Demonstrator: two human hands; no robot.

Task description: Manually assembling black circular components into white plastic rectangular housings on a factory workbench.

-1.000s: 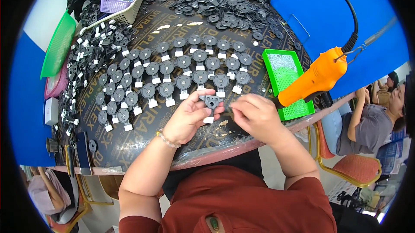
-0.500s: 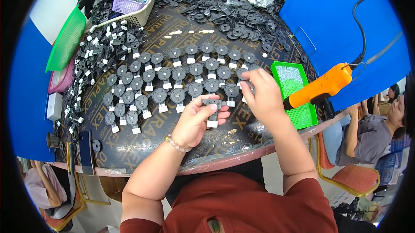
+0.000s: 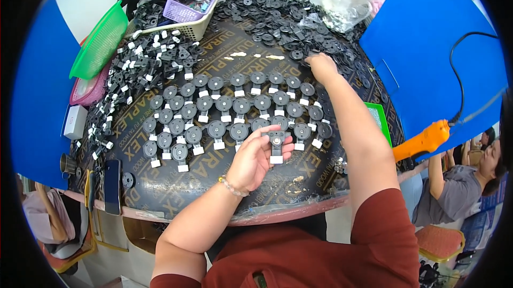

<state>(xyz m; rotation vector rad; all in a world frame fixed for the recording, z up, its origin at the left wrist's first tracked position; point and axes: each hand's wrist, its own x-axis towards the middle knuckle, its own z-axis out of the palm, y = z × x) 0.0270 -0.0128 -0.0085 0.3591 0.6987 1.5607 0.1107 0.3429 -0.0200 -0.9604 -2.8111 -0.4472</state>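
Black plastic bracket (image 3: 277,144) w/ white end block (image 3: 276,160) in L hand (image 3: 253,158), thumb & fingers clamped on it, over tbl (image 3: 181,192), just nearside of disc-topped brackets (image 3: 216,129). R hand (image 3: 322,67) out at blk disc pile (image 3: 278,27), far side; can't tell if gripping. Orange pwr driver (image 3: 425,141) nr green tray (image 3: 386,125).

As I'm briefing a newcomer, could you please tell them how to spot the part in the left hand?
On the dark table, find the rows of black discs, then the left hand at their near edge. It holds a black part with a white end, lacking the wide disc its neighbours carry.
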